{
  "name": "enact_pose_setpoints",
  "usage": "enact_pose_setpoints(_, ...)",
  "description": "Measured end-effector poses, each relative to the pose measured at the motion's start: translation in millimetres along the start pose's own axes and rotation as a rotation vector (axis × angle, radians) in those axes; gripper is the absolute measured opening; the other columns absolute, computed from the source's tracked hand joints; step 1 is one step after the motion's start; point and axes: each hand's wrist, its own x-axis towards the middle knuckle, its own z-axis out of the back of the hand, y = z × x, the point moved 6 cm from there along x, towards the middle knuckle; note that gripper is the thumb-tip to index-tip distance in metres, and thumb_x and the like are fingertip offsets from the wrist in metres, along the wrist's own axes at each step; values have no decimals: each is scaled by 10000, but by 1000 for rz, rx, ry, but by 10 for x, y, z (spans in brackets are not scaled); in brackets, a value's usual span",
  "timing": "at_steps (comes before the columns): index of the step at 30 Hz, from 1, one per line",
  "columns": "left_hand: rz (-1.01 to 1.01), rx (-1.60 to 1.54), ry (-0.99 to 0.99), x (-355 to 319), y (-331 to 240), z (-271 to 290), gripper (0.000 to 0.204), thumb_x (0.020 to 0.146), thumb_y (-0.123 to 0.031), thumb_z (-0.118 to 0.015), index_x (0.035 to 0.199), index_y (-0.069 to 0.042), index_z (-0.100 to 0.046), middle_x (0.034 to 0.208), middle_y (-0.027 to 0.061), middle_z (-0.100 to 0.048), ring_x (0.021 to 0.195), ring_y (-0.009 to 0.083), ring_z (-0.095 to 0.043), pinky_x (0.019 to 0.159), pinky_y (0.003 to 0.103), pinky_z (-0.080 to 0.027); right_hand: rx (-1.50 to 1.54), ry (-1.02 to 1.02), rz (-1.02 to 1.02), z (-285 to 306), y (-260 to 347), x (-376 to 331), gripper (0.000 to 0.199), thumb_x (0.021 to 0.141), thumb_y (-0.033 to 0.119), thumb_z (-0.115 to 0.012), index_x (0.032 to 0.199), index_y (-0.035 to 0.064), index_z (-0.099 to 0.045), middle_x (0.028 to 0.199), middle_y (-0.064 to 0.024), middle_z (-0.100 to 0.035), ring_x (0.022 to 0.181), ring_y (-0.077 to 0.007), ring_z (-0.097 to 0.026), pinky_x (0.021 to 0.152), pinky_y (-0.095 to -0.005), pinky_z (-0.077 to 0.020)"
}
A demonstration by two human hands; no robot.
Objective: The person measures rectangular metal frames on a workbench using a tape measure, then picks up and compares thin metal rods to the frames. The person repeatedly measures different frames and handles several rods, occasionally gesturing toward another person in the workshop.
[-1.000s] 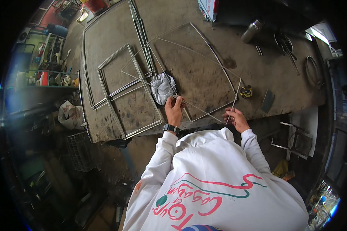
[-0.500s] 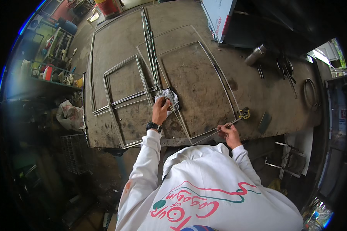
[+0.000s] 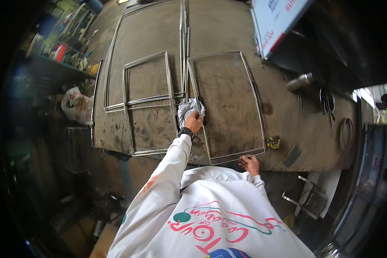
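Observation:
A thin rectangular metal rod frame (image 3: 257, 95) lies on the workbench in front of me, its near edge at the bench's front. My left hand (image 3: 193, 122) is closed at the frame's left side, fingertips around the rod. Just beyond and under those fingers is a crumpled white cloth (image 3: 185, 108). At the near edge, toward the right corner, my right hand (image 3: 250, 164) pinches the rod between thumb and fingers. To the left, a smaller stack of rod frames (image 3: 125, 92) overlaps a larger set of frames (image 3: 112, 56).
A yellow-and-black tape measure (image 3: 273, 142) sits right of the frame, near a flat dark strip (image 3: 292, 156). Farther right are a metal cylinder (image 3: 300, 82), scissor-like tools (image 3: 327, 103) and a ring (image 3: 346, 132). A film-covered sheet-metal box (image 3: 275, 26) stands at the back right.
The frame in my hands has come down from a raised, slanted position and now lines up with the one beneath. My right hand has moved nearer to me. The view has shifted.

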Motion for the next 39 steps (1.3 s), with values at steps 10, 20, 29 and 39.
enact_pose_setpoints(10, -36, -173, -278, -276, 206, 995, 245, 932, -145, -614, 1105, 26, -584, 908, 160, -668, 811, 228, -630, 773, 355, -498, 115, 500, 99, -770, 388, -205, 124, 949, 102, -633, 1067, 97, -594, 963, -131, -701, 859, -238, -689, 743, -338, -583)
enact_pose_setpoints(20, 196, 72, -408, -425, 1680, 3101, 266, 924, -224, -578, 1115, -42, -609, 948, 206, -677, 899, 355, -655, 794, 418, -500, -755, 615, 186, -2726, 175, -6, 104, 912, 100, -633, 960, 29, -575, 919, -110, -711, 813, -164, -706, 569, -301, -570)
enact_pose_setpoints(29, 277, 449, -482, -413, 2161, 3331, 409, 895, -257, -649, 1258, -81, -584, 1205, 208, -558, 1114, 415, -555, 917, 472, -465, -1610, 79, 522, -3876, -273, -387, 411, 836, 376, -630, 984, -7, -630, 962, -257, -691, 934, -447, -658, 823, -526, -520)
enact_pose_setpoints(39, 208, 318, -338, -31, 3107, 3397, 585, 869, -237, -703, 1356, 12, -496, 1312, 229, -585, 1173, 394, -581, 995, 430, -477, -1375, -69, 353, -4036, -258, -100, 366, 678, 272, -642, 924, 22, -746, 947, -233, -709, 922, -393, -696, 799, -487, -560)
